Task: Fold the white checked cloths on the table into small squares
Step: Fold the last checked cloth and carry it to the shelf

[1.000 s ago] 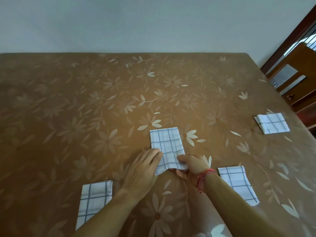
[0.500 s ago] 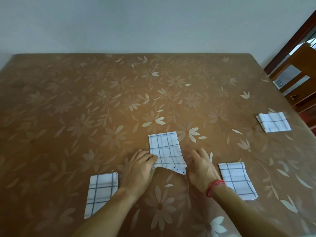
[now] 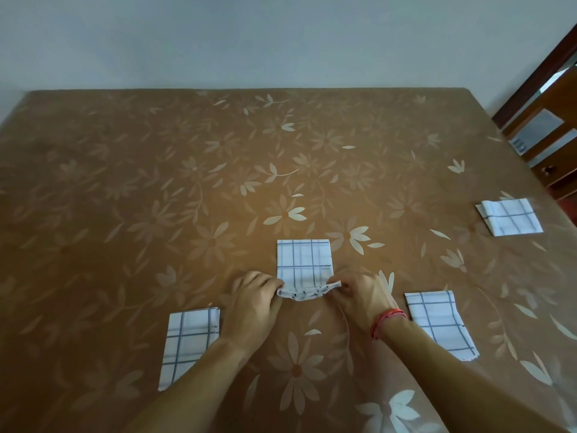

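The middle cloth (image 3: 304,264) lies on the table (image 3: 156,182), directly in front of the person. Its far portion is flat; its near edge is raised off the surface and bunched into a roll.

The left hand (image 3: 254,303) pinches the left end of that raised edge, with the fingers (image 3: 268,285) curled around the fabric. The right hand (image 3: 362,296) pinches the right end in the same way, with its fingers (image 3: 342,284) closed on the fabric. A red thread band (image 3: 388,318) sits on the right wrist.

Three further checked cloths lie flat and folded:
- Left cloth (image 3: 187,342): near the left forearm, which partly covers it.
- Right cloth (image 3: 437,323): just beside the right wrist.
- Far cloth (image 3: 510,216): well apart, near the right table edge.

Wooden furniture (image 3: 549,145) stands beyond that edge
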Motion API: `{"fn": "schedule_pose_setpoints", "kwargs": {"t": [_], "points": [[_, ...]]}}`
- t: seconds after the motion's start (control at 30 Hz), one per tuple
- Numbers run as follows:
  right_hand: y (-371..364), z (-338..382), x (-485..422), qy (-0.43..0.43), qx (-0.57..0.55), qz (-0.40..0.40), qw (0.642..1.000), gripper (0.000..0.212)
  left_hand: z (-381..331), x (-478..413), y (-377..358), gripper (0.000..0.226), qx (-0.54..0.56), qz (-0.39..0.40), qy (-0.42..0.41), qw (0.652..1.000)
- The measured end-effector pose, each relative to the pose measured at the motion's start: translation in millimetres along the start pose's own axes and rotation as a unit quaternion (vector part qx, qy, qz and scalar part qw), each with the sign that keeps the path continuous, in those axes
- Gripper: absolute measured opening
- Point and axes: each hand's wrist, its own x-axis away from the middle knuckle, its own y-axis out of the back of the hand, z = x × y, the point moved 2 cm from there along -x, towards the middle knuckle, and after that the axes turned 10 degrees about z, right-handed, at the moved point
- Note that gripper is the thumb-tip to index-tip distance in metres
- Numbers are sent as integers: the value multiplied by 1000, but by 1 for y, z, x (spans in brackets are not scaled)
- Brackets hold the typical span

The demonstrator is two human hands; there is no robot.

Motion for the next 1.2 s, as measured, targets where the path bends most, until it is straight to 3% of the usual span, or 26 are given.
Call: {"fn": "schedule_pose_setpoints", "kwargs": {"t": [0.23, 0.43, 0.6, 0.73, 0.87, 1.03, 1.2], "points": [[9, 5, -16, -119, -50, 0, 992, 7, -3, -17, 9, 17, 41, -1, 64, 997], [10, 5, -29, -181, -93, 21, 979, 8, 7, -25, 3, 45, 69, 16, 69, 995], [13, 7, -38, -212, -103, 39, 971, 16, 8, -34, 3, 42, 43, 10, 72, 996], [14, 7, -43, -220, -109, 49, 968, 10, 10, -42, 0, 41, 7, 27, 44, 999], [15, 5, -46, -219, -122, 52, 967, 20, 17, -51, -2, 52, -56, 24, 12, 998], [14, 6, -48, -221, -119, 44, 967, 24, 21, -59, -4, 54, -140, 64, -112, 982], [12, 5, -50, -234, -106, 36, 966, 27, 30, -59, -13, 52, -182, 94, -117, 972]]}}
